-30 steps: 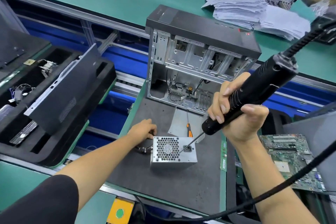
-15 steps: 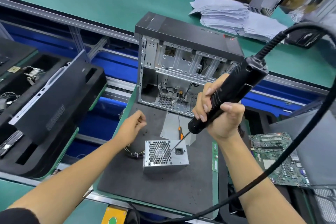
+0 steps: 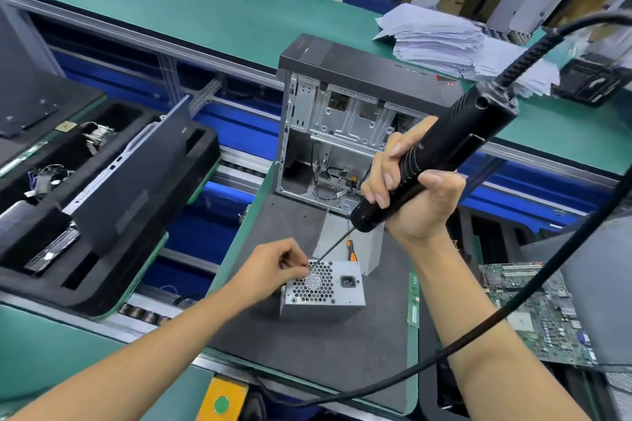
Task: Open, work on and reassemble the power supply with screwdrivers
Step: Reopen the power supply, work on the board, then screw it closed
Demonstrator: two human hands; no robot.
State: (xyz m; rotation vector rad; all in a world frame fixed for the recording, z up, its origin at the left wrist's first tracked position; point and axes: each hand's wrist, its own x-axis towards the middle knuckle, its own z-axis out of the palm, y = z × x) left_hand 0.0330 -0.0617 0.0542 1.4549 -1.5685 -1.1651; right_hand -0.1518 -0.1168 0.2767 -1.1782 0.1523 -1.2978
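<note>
Silver perforated metal marks the boxy power supply [image 3: 323,287], which sits on the dark grey foam mat [image 3: 342,362] of the counter, in front of the open black-topped computer case [image 3: 345,120]. The left hand [image 3: 273,267] rests at the supply's upper left corner, its fingers [image 3: 295,265] pinched together at the bit's tip; whether they pinch a screw cannot be told. The right hand [image 3: 415,195] grips the black corded electric screwdriver [image 3: 434,161], fingers curled round its barrel, the bit slanting down to that corner. An orange-handled manual screwdriver [image 3: 351,248] lies just behind the supply. A green circuit board [image 3: 543,311] lies to the right.
</note>
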